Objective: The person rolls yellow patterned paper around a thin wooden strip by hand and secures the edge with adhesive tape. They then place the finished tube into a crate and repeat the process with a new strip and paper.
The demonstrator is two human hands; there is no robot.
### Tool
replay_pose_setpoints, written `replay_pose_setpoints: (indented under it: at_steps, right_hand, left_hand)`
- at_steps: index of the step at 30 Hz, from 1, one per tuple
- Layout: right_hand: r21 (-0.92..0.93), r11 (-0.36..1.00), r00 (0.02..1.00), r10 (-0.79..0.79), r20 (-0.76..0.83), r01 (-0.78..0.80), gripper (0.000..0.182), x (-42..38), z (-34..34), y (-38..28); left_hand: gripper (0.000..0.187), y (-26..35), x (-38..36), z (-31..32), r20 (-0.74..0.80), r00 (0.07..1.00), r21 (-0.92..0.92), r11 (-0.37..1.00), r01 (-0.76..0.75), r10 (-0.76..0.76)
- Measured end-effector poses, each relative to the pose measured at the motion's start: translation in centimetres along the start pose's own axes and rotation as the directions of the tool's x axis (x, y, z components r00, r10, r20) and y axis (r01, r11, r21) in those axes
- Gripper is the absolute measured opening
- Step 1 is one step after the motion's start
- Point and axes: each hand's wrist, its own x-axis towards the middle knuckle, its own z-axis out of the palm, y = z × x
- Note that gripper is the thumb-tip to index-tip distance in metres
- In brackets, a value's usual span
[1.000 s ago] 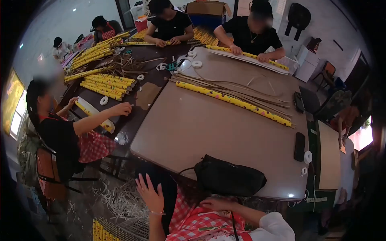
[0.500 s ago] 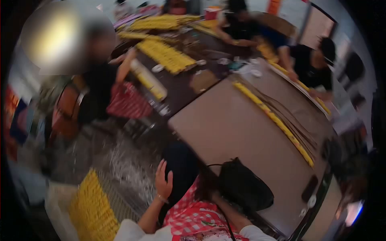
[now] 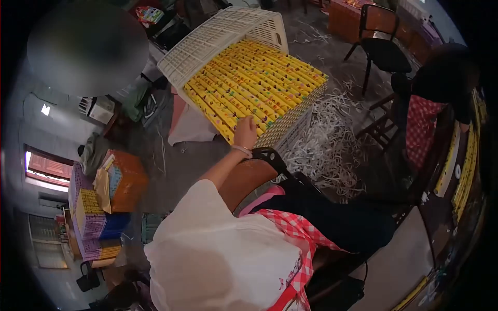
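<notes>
My left hand (image 3: 246, 132) is at the near edge of a stack of long yellow printed tubes (image 3: 259, 83). Its fingers are curled together against the tubes, and whether one is between them is hidden. The tubes lie side by side in rows, with their open ends showing along the near side. Behind them stands a white plastic crate (image 3: 207, 39) with slotted walls. My right hand is out of sight.
Shredded white paper strips (image 3: 329, 140) cover the floor beside the stack. A black chair (image 3: 385, 52) stands behind. Another person in a red checked apron (image 3: 423, 124) is at the right, by a table with yellow strips (image 3: 467, 166). Boxes (image 3: 124, 179) are piled at left.
My view has swung left from the work table to the tube stack. My left hand, spread above my lap before, now rests on the tubes with fingers curled. My right arm has left view.
</notes>
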Motion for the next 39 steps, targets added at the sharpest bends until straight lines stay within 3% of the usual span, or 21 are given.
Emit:
replay_pose_setpoints:
  at_steps: [1, 2, 3, 4, 5, 6, 7, 8, 10, 11, 12, 14, 15, 17, 22, 26, 29, 31, 33, 37, 39]
  right_hand:
    - [-0.006, 1.000, 1.000, -0.002, 0.007, 0.002, 0.034, 0.1, -0.4, 0.2]
    - [0.007, 1.000, 1.000, -0.002, 0.010, 0.002, 0.035, 0.0, -0.8, 0.4]
    - [0.007, 1.000, 1.000, -0.005, 0.007, 0.005, 0.035, 0.0, -1.1, 0.6]
    - [0.019, 1.000, 1.000, -0.014, 0.012, 0.014, 0.035, -0.4, -1.1, 0.6]
    - [0.037, 0.999, 1.000, -0.025, 0.010, 0.024, 0.035, -0.9, -1.0, 0.7]
    - [0.053, 0.998, 0.999, -0.032, 0.001, 0.032, 0.036, -1.7, -0.5, 0.6]
    - [0.083, 0.995, 0.999, -0.047, -0.003, 0.047, 0.036, -3.6, 1.0, -0.1]
    - [0.099, 0.994, 0.998, -0.042, -0.036, 0.046, 0.036, -4.7, 1.2, -0.5]
    - [0.122, 0.983, 0.991, -0.129, -0.044, 0.134, 0.037, -6.2, 3.7, -2.4]
    - [0.129, 0.979, 0.987, -0.152, -0.041, 0.156, 0.037, -6.9, 4.4, -2.8]
    - [0.141, 0.976, 0.985, -0.159, -0.060, 0.166, 0.038, -7.8, 4.8, -3.5]
    - [0.267, 0.960, 0.993, 0.066, 0.095, -0.089, 0.032, -8.4, 2.8, -6.8]
    - [0.281, 0.959, 0.999, 0.050, -0.009, -0.046, 0.034, -8.8, 4.3, -6.6]
    - [0.295, 0.955, 0.982, 0.095, -0.165, -0.043, 0.036, -9.1, 6.0, -6.3]
    - [0.493, 0.844, 0.946, 0.303, -0.114, -0.211, 0.041, -11.0, 4.6, -8.0]
    - [0.402, 0.881, 0.959, 0.284, -0.025, -0.250, 0.045, -12.7, 1.1, -11.2]
    - [0.467, 0.877, 0.969, 0.199, -0.150, -0.108, 0.048, -13.8, -2.2, -13.9]
    - [0.507, 0.857, 0.978, 0.173, -0.114, -0.092, 0.048, -14.7, -8.4, -18.1]
    - [0.784, 0.620, 0.980, 0.177, -0.090, -0.040, 0.043, -14.5, -12.0, -20.6]
    - [0.728, 0.686, 0.980, 0.147, -0.134, -0.003, 0.043, -13.0, -16.0, -23.1]
    - [0.454, 0.859, 0.920, -0.048, -0.390, 0.238, 0.044, -12.1, -17.3, -23.7]
  left_hand:
    - [0.029, -3.7, 1.1, 1.1, -0.037, 0.998, -0.008, 0.999, 0.053, -0.053]
    - [0.027, -4.2, 2.5, 0.3, 0.084, 0.919, -0.151, 0.906, 0.394, -0.386]
    - [0.025, -4.6, 3.8, -0.5, 0.194, 0.719, -0.224, 0.683, 0.695, -0.668]
    - [0.026, -7.5, 5.5, 0.8, 0.183, 0.656, -0.130, 0.643, 0.755, -0.732]
    - [0.027, -11.3, 5.0, 1.9, 0.158, 0.707, 0.131, 0.724, 0.677, -0.690]
    - [0.028, -14.3, 4.9, 3.1, 0.218, 0.762, 0.432, 0.760, 0.486, -0.610]
    - [0.029, -16.8, 5.0, 4.5, 0.380, 0.771, 0.637, 0.749, 0.183, -0.511]
    - [0.031, -18.6, 5.5, 5.9, 0.559, 0.722, 0.701, 0.698, -0.148, -0.408]
    - [0.033, -20.9, 7.7, 9.4, 0.793, 0.574, 0.591, 0.481, -0.648, -0.202]
    - [0.033, -18.1, 9.2, 11.1, 0.823, 0.549, 0.534, 0.529, -0.660, -0.146]
    - [0.033, -14.2, 10.1, 13.0, 0.804, 0.586, 0.483, 0.685, -0.545, -0.102]
    - [0.034, -6.6, 10.6, 16.8, 0.766, 0.643, 0.292, 0.907, -0.302, -0.032]
    - [0.034, -3.1, 10.3, 18.7, 0.759, 0.651, 0.201, 0.945, -0.259, 0.017]
    - [0.034, 3.1, 8.6, 20.4, 0.750, 0.655, 0.067, 0.973, -0.221, 0.097]
    - [0.036, 10.5, 5.1, 19.9, 0.732, 0.646, -0.119, 0.974, -0.190, 0.216]
    - [0.037, 13.1, 4.3, 17.9, 0.696, 0.678, -0.229, 0.968, -0.104, 0.237]
    - [0.038, 14.4, 4.6, 16.0, 0.664, 0.713, -0.339, 0.941, 0.021, 0.224]
    - [0.038, 15.2, 4.8, 14.1, 0.655, 0.727, -0.460, 0.872, 0.167, 0.206]
    - [0.039, 17.1, 5.2, 12.2, 0.660, 0.718, -0.617, 0.706, 0.348, 0.223]
    - [0.041, 18.2, 5.3, 9.6, 0.655, 0.719, -0.716, 0.497, 0.490, 0.234]
    - [0.042, 18.7, 5.1, 8.3, 0.645, 0.718, -0.745, 0.423, 0.515, 0.263]
